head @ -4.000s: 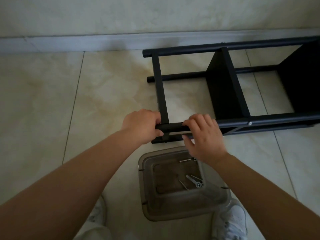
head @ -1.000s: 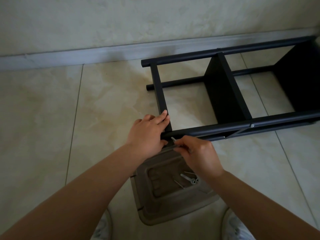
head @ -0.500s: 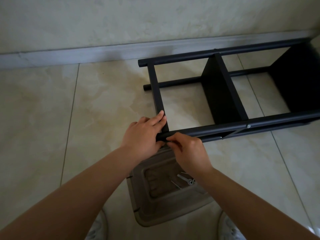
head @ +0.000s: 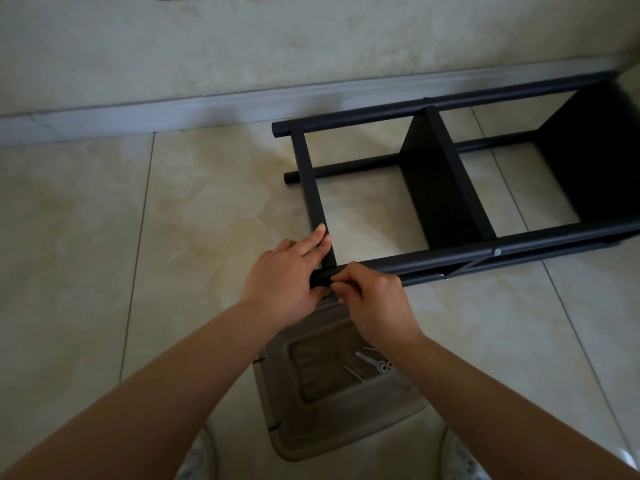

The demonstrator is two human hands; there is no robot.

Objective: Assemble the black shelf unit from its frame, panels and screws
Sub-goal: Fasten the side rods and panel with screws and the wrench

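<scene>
The black shelf frame (head: pixel 450 258) lies on its side on the tiled floor, with two black panels (head: pixel 436 188) fitted between its tubes. A silver screw head (head: pixel 497 251) shows in the near tube. My left hand (head: pixel 284 278) holds the frame's near left corner, fingers laid along the end crossbar (head: pixel 311 188) and thumb under the tube. My right hand (head: pixel 374 303) pinches a small screw against the tube's end, right beside my left thumb. The screw itself is hidden by my fingertips.
A brown plastic tray (head: pixel 311 427) sits on the floor between my shoes (head: pixel 194 462), just below my hands, with loose screws (head: pixel 372 363) in it. A grey skirting board (head: pixel 138 116) and the wall run behind the frame. Bare tiles lie to the left.
My left hand shifted from wrapping the tube to lying along the crossbar. My right hand brought a screw to the tube's end and now covers it with its fingertips.
</scene>
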